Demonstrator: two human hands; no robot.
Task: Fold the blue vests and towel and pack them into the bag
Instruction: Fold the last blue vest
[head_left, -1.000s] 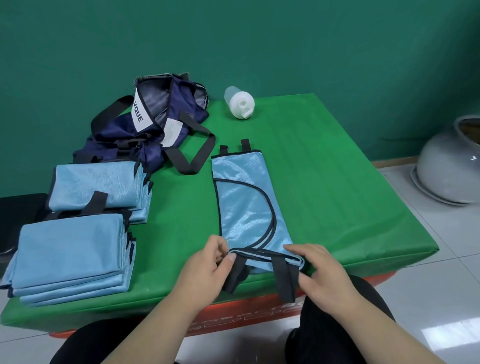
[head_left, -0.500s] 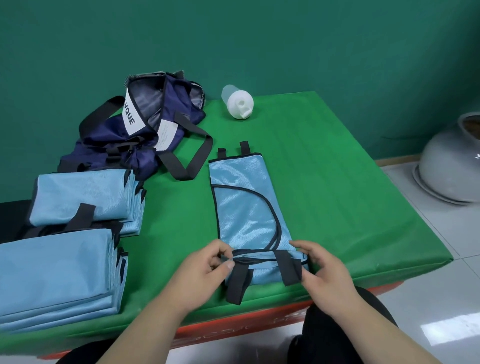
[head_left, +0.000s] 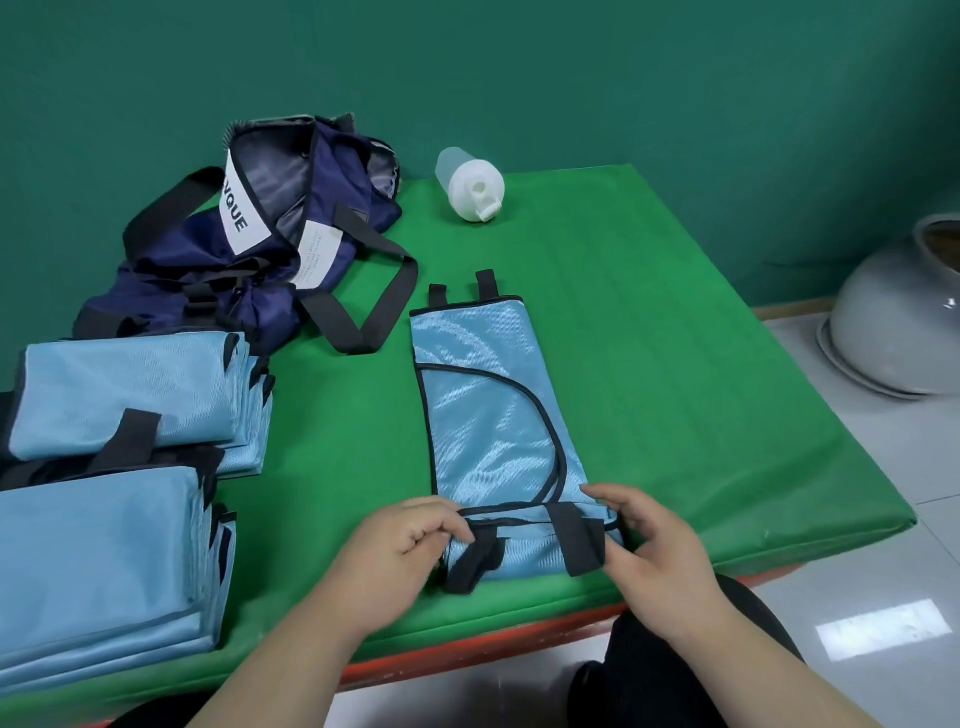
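We look down on a green table (head_left: 675, 364). At its far left a navy bag (head_left: 249, 280) slumps with its mouth open and its dark straps spilling toward the middle. Along the left edge we find two piles of folded blue vests, the near stack (head_left: 98, 561) just in front of the far stack (head_left: 130, 400).

The vest being folded (head_left: 493, 415) lies lengthwise at the centre, folded narrow, with its two far tabs pointing at the bag's side of the table. Its near hem is caught between both hands. The left hand (head_left: 395, 556) curls its fingers round the left corner of that hem, with one dark strap hanging just beneath. The right hand (head_left: 660, 551) pinches the right corner between thumb and fingers. A white-capped bottle (head_left: 472, 189) lies on its side at the back, well apart from the vest.

Against the picture half a second earlier, we note both hands gripping the same hem. The right strap, which then hung flat toward the table edge, now lies against the right fingers. The far end of the vest has not shifted.
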